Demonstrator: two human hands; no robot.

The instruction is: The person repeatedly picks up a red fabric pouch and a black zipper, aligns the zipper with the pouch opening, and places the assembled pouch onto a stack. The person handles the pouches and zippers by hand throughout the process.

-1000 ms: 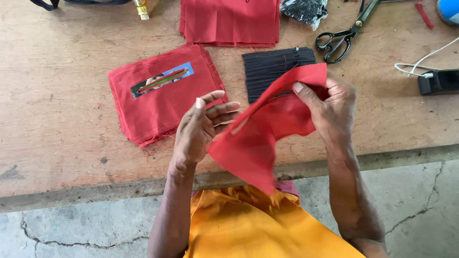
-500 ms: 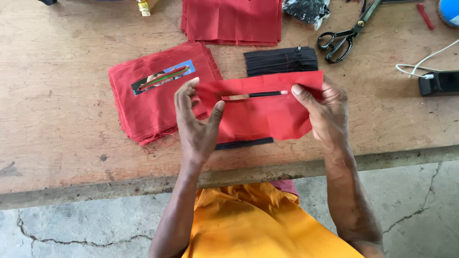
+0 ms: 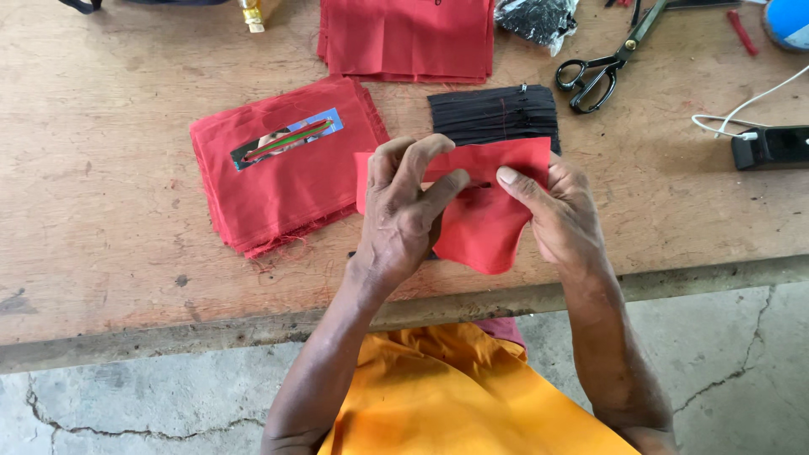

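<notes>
- Since half a second ago the small red cloth piece (image 3: 484, 221) has been drawn in: it lay stretched wide between the hands, and now its lower part hangs in a loose rounded flap.
- Both hands have closed toward each other, so the left hand (image 3: 406, 211) now covers the cloth's left half.
- Landmark: the stack of black zippers (image 3: 493, 114) on the worn wooden table (image 3: 101, 185). The red cloth piece is held just in front of it, overlapping its near edge.
- A short dark slit shows in the cloth between the two thumbs.
- Left hand: wrist bent, back of the hand toward the camera, fingers curled over the cloth's top edge, thumb (image 3: 442, 190) pressed on its front; it grips the cloth.
- Right hand (image 3: 560, 219): thumb (image 3: 518, 185) laid flat on the front, fingers behind; it pinches the cloth's right side.
- Left of the zippers lies a pile of red cloth rectangles (image 3: 282, 164) with a slit showing a coloured lining.
- Beyond the zippers sits a second stack of red fabric (image 3: 409, 38).
- Right of the zippers lie black-handled scissors (image 3: 602, 63), and farther right a black plug block with a white cord (image 3: 771, 143).
</notes>
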